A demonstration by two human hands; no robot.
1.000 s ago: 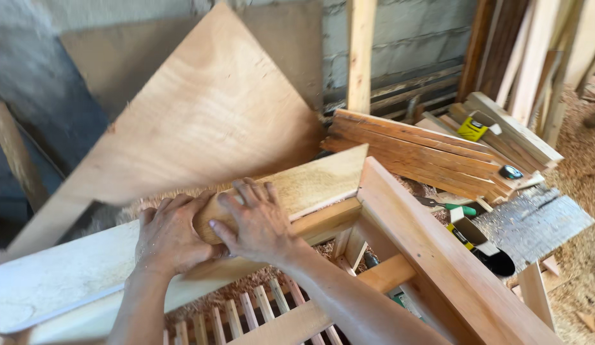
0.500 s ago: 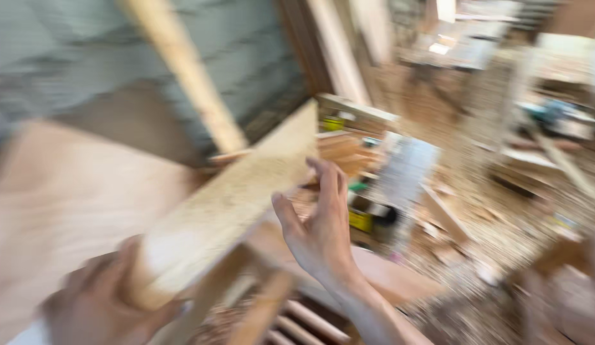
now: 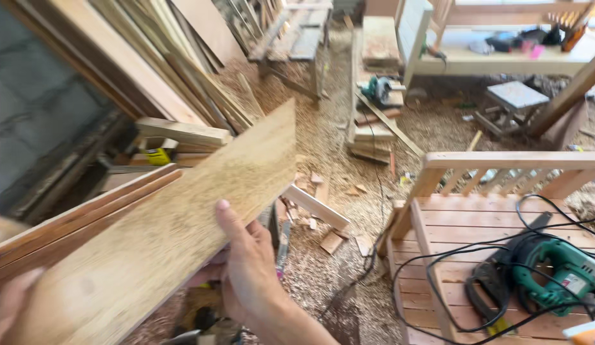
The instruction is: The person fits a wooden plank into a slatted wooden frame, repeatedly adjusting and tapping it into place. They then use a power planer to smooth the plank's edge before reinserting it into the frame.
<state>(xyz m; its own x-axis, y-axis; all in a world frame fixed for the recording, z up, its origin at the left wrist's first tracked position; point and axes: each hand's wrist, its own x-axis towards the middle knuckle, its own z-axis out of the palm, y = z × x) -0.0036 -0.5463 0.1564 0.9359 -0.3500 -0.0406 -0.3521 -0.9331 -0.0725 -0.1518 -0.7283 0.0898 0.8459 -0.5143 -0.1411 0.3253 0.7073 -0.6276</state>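
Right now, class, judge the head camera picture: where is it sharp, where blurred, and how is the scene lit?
Head view: the left hand at the bottom-left corner is smeared and soft; the right hand and the plank it grips are fairly sharp; the green jigsaw is crisp; even daylight, soft shadows, no strong glare.

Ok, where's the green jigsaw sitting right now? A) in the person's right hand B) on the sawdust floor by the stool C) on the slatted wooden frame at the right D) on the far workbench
C: the green jigsaw lies on the slatted wooden frame among black cables, while the right hand grips the plank.
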